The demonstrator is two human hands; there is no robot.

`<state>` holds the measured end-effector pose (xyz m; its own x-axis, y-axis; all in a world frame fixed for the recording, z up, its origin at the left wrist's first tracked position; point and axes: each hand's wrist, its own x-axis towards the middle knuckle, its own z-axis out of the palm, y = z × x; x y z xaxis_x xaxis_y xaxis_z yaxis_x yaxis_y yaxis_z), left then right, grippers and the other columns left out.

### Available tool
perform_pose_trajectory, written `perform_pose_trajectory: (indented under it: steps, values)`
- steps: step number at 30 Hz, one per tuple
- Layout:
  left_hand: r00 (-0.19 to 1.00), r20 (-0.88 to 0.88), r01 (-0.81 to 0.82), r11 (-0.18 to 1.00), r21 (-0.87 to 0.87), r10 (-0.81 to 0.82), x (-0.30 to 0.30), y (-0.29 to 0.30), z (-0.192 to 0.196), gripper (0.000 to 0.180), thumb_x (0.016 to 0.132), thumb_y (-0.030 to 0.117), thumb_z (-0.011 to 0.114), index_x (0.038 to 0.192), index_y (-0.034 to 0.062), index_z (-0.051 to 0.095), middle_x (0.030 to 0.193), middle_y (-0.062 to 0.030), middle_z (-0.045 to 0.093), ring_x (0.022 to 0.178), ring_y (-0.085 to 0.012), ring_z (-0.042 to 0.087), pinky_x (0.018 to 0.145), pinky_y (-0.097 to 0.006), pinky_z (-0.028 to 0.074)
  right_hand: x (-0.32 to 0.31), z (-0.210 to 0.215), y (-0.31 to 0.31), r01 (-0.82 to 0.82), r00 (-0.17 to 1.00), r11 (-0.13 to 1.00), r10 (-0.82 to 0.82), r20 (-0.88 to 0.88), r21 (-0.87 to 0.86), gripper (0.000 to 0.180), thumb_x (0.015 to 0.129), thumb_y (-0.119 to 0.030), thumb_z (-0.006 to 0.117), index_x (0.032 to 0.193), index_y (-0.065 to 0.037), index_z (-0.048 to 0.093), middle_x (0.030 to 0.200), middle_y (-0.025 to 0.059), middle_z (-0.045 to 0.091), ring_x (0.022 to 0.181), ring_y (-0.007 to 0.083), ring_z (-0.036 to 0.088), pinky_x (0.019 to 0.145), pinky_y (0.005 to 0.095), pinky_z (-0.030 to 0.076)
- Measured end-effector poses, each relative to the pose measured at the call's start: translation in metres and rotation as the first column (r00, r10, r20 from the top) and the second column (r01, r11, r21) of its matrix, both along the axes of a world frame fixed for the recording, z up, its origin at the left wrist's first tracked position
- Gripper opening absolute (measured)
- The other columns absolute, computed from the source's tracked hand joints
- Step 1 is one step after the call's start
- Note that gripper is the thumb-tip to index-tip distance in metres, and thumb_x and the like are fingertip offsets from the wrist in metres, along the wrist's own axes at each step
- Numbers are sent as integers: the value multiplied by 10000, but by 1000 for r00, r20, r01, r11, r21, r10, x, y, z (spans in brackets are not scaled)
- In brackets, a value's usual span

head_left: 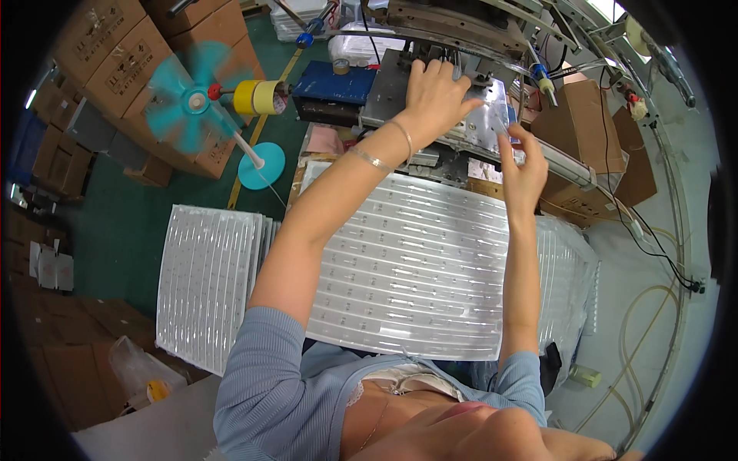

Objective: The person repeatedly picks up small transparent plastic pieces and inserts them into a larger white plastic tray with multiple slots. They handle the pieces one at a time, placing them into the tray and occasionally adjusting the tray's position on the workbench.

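Observation:
My left hand [440,94] reaches over the metal plate [388,88] of a machine. Its fingers lie bent over the plate beside dark metal fittings, with the thumb stretched out to the right; the fingertips are partly hidden. At the plate's right edge is my right hand [526,167], with thumb and forefinger drawn close together beside a shiny, clear-looking piece [492,115]. Whatever is between those fingertips is too small to make out. Under my forearms lies a large white ribbed sheet [407,261], with rows of small marks along its strips.
A stack of similar white sheets [207,284] stands at left. Beyond it are a turquoise fan [197,100] with yellow tape rolls [257,97], and stacked cartons [115,61]. A blue box [334,82] sits left of the machine; an open carton [580,123], cables and hoses are at right.

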<state>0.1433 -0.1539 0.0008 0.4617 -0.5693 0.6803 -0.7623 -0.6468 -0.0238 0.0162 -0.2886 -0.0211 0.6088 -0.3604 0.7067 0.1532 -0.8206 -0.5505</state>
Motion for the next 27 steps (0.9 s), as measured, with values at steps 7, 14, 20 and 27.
perform_pose_trajectory:
  steps: [7,14,20,27]
  values:
    - [505,-472,8,550,-835,-723,-72,70,7,252,865,105,578,1110,54,542,847,-78,614,750,-110,554,709,-232,427,73,23,21,169,983,846,-182,24,-506,138,771,-255,664,852,-147,632,811,1,640,768,215,567,700,364,343]
    - [112,-376,-177,354,-919,-920,-115,112,16,293,895,130,564,1164,41,490,831,-59,625,778,-86,567,704,-218,445,86,21,13,113,986,881,-155,-54,-459,212,777,-305,650,898,-134,622,859,42,641,841,255,574,725,390,359]
    - [161,-375,-163,350,-922,-913,-134,125,15,304,890,226,592,1104,29,505,862,-54,600,761,-91,582,635,-192,447,36,9,7,5,999,942,8,38,-337,407,797,-313,652,1109,-72,554,1025,96,609,923,262,564,784,368,381]
    - [249,-363,-179,326,-928,-898,-165,141,16,258,853,253,652,891,39,511,751,-19,583,685,-51,542,581,-183,431,-113,-37,15,-12,938,966,-79,-336,-260,248,807,-212,644,1012,-80,597,946,49,611,844,217,564,763,334,357]
